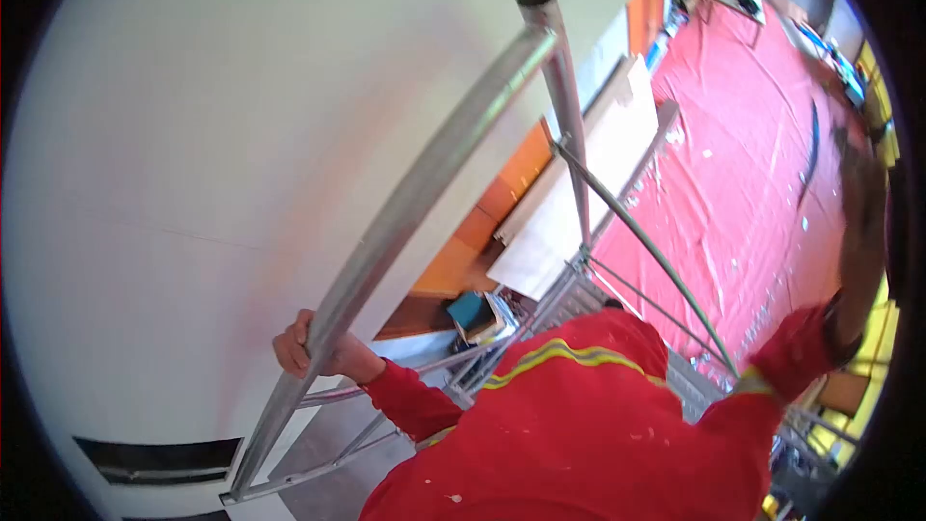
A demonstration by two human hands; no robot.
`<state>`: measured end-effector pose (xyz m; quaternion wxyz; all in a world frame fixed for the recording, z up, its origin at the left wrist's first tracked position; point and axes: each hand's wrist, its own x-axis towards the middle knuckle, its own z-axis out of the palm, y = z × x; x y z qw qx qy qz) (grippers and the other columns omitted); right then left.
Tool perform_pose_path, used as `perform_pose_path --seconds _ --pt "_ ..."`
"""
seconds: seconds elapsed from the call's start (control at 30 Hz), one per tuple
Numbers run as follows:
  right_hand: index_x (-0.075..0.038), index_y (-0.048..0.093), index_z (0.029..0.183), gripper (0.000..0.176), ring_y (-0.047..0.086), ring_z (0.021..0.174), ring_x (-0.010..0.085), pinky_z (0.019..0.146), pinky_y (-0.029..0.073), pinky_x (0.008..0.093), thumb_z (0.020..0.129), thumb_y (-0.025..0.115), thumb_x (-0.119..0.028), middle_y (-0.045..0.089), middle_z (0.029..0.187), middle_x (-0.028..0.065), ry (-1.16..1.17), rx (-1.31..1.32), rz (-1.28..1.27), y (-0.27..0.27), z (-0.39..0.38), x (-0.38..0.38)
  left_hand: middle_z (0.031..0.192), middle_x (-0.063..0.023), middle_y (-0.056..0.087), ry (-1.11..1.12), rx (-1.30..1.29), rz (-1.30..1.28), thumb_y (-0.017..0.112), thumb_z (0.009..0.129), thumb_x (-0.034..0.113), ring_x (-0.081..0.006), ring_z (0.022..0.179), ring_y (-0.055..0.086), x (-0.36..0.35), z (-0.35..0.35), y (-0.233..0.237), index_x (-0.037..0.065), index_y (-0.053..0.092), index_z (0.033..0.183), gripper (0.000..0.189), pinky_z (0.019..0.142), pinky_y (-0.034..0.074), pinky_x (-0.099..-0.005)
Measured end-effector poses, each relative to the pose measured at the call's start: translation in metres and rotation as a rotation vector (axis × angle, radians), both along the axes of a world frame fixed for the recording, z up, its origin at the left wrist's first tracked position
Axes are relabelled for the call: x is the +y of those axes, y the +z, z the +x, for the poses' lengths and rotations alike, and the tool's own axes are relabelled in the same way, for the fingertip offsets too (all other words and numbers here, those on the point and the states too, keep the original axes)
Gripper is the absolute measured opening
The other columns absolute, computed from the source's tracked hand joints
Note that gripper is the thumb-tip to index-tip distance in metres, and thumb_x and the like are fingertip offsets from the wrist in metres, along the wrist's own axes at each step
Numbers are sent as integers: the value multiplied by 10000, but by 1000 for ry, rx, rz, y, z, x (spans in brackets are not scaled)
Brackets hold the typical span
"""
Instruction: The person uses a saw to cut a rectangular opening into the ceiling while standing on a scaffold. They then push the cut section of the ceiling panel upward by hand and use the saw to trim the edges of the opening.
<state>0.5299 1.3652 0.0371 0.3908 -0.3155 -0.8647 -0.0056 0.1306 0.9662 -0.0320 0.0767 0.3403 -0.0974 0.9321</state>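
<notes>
Person in red workwear w/ yellow reflective stripes stood high up on a scaffold, close to a white wall (193,135). View ran steeply down past the torso to the floor.

Left hand (309,352) was closed round the guard rail (415,193), fingers wrapped over the tube's lower end and thumb side toward the wall. Rail was a bare metal tube running diag. from the hand up to the top of an upright post (564,87). The grip prob. served as a brace: the drop was large and the rail was the nearest fixed thing at arm's reach. So the rail sat inside the left hand, between body and wall, w/ the arm bent.

Right hand (858,203) was raised out to the other side, well apart from the rail, motion-blurred and dark. Couldn't tell if it was open, closed or holding anything. Red sleeve cuff showed below it.

A thin diagonal brace (656,251) ran from the post down toward the platform (569,294), prob. to stiffen the frame. Below lay a red floor sheet (752,135) flecked w/ white spots, approx. covering the whole floor, likely as splash cover. White boards (579,193) lay near the scaffold foot, beside an orange strip (502,193) along the wall base. A teal item (471,312) sat near the platform, too small to ID. A dark slot (159,458) was cut in the wall low down, near the rail's lower end.
</notes>
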Motion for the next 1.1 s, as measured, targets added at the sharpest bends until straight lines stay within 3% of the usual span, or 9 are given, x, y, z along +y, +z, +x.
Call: perform_pose_path --seconds 0.1,0.17,0.3,0.37,0.47,0.6,0.93,1.03,1.1 --pt "-90 518 1319 310 379 586 25 488 304 191 1027 495 -192 440 750 -78 40 594 -786 -152 44 9 598 72 489 -10 41 -1 450 969 158 -80 637 527 -7 -4 -2 172 457 634 335 821 371 -314" --pt "-68 543 1251 270 347 522 3 441 246 179 1002 521 -171 407 671 -96 264 772 -1101 -181 11 -28 649 58 519 -4 79 5 494 951 135 -99 696 547 -8 -8 -8 157 474 674 278 870 388 -330" --pt "-59 554 1094 163 332 447 11 396 233 200 1021 511 -198 414 605 -73 447 819 -1512 -217 -54 -63 788 45 611 246 -265 -199 483 967 153 -127 834 596 -12 2 -22 153 572 791 197 957 455 -393" --pt "-65 523 1035 162 306 411 21 373 228 206 1012 534 -226 403 580 -58 640 732 -1534 -218 -80 -67 900 2 670 318 -277 -358 500 962 160 -179 941 633 -8 9 -27 131 629 881 155 987 465 -438" --pt "-60 516 1002 149 343 431 33 382 275 207 997 555 -203 411 597 -47 790 608 -1561 -213 -106 -54 1042 -50 683 88 -287 -267 514 962 164 -220 1061 630 14 30 -14 107 648 999 150 1012 459 -456" --pt "-36 571 1043 165 427 535 38 472 350 215 944 608 -164 500 676 -35 945 429 -1546 -200 -131 -35 1156 -64 634 242 -388 -285 550 954 142 -224 1190 574 24 49 -6 86 610 1124 188 1046 449 -455" --pt "-19 562 1042 185 470 521 60 464 377 222 944 632 -159 526 679 -11 1073 397 -1656 -201 -170 -29 1186 -89 639 455 -608 -475 517 946 212 -267 1182 579 43 75 1 76 617 1136 254 1054 428 -481" --pt "-9 553 1065 186 472 522 60 461 382 222 943 603 -140 532 681 -5 1072 395 -1661 -205 -174 -32 1251 -149 618 238 -388 -762 484 941 244 -311 1200 574 26 70 -28 25 597 1196 355 1019 455 -459" --pt "-2 545 1083 180 460 517 56 458 373 221 933 576 -97 527 670 -7 1049 382 -1653 -201 -174 -31 1194 -196 642 353 -275 -1224 509 937 265 -335 1132 613 41 83 -15 -20 606 1180 387 994 472 -457"
